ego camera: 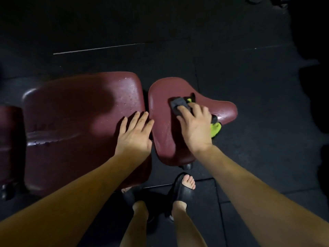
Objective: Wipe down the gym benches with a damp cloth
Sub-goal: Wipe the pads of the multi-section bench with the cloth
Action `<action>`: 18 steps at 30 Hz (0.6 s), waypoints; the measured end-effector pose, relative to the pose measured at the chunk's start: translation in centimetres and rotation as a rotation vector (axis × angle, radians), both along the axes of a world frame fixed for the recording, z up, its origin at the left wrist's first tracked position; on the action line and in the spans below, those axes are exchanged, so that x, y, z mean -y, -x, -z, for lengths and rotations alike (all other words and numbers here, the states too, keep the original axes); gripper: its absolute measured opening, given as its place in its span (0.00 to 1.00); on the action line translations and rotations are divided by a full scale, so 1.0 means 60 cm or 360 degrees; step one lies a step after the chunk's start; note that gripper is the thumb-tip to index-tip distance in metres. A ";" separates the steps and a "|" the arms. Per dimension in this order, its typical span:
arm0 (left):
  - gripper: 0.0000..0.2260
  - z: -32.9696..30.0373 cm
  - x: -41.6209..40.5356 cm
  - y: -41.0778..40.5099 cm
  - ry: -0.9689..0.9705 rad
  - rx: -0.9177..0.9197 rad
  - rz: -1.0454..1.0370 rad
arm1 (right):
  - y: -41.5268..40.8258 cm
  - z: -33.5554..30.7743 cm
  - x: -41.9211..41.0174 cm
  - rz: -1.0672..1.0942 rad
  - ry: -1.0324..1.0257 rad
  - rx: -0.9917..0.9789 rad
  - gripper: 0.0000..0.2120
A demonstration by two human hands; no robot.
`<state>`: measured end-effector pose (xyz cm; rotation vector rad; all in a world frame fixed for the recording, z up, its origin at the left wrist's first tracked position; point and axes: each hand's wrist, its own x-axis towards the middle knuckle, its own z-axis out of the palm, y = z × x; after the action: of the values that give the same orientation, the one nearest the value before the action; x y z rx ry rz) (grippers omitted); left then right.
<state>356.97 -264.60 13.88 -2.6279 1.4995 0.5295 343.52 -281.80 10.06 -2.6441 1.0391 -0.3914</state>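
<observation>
A dark red padded gym bench has a wide back pad [74, 118] on the left and a smaller seat pad [162, 125] on the right, both speckled with water drops. My right hand [195, 125] presses a grey and neon-green cloth [179, 104] flat onto the seat pad, fingers spread over it; a green end of the cloth hangs off the pad's right edge. My left hand [135, 134] rests flat on the right end of the back pad, fingers straight.
Dark rubber floor mats [249, 86] surround the bench. My feet in black slides [181, 191] stand just in front of the gap between the pads. Another red pad [8, 139] shows at the left edge. Dark equipment stands along the right side.
</observation>
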 end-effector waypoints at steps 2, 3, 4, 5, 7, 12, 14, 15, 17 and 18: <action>0.29 0.002 -0.020 -0.010 0.0105 0.0029 -0.0005 | -0.046 0.006 0.000 -0.0179 0.0027 0.0005 0.14; 0.29 0.003 -0.030 -0.016 0.0137 0.0056 0.0004 | -0.072 0.006 0.007 -0.0223 0.0038 0.0014 0.14; 0.28 0.003 -0.039 -0.020 0.0135 0.0081 0.0012 | -0.100 0.004 0.015 -0.0250 0.0051 0.0018 0.14; 0.27 0.001 -0.046 -0.024 0.0099 0.0091 0.0008 | -0.127 0.002 0.021 -0.0261 0.0052 0.0012 0.13; 0.28 -0.007 -0.055 -0.029 0.0004 0.0077 -0.0037 | -0.163 -0.001 0.027 -0.0265 0.0043 -0.0001 0.12; 0.29 -0.013 -0.074 -0.030 -0.0110 0.0003 -0.0088 | -0.061 0.000 -0.049 -0.0844 -0.0013 -0.0001 0.14; 0.28 -0.011 -0.076 -0.028 -0.0096 -0.0014 -0.0084 | 0.013 0.006 -0.081 -0.1090 -0.0043 -0.0020 0.13; 0.27 -0.011 -0.077 -0.026 -0.0085 -0.0013 -0.0084 | 0.035 0.010 -0.088 -0.1166 -0.0040 -0.0019 0.14; 0.27 -0.012 -0.080 -0.024 -0.0075 -0.0024 -0.0091 | 0.030 0.015 -0.072 -0.1282 0.0010 -0.0037 0.13; 0.27 -0.011 -0.081 -0.023 -0.0070 -0.0037 -0.0099 | 0.005 0.014 -0.055 -0.1307 0.0050 -0.0053 0.14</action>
<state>358.37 -259.74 14.56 -2.6512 1.3992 0.5930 343.25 -278.51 9.21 -2.8145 -0.1009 -0.1715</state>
